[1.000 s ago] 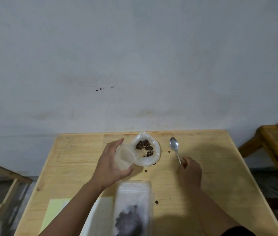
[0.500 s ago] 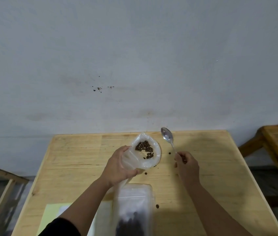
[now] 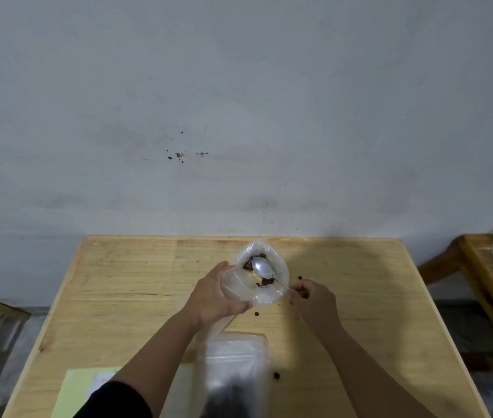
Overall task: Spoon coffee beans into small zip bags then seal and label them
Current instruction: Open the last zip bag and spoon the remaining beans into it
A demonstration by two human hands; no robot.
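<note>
Nearest the camera, a blurred zip bag (image 3: 234, 372) holding dark beans stands just below both hands on the wooden table (image 3: 118, 285). The left hand (image 3: 215, 297) grips the open plastic bag (image 3: 265, 274) by its side. The right hand (image 3: 311, 300) pinches the spoon (image 3: 265, 268), whose bowl lies among the coffee beans (image 3: 249, 265) inside that bag, just beyond the fingers.

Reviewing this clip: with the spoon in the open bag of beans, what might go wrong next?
1. Only the left hand props open the soft bag; it may sag and tip out beans.
2. The right hand pinches the spoon at its handle tip, so a scoop could wobble; loose beans already lie on the table.
</note>
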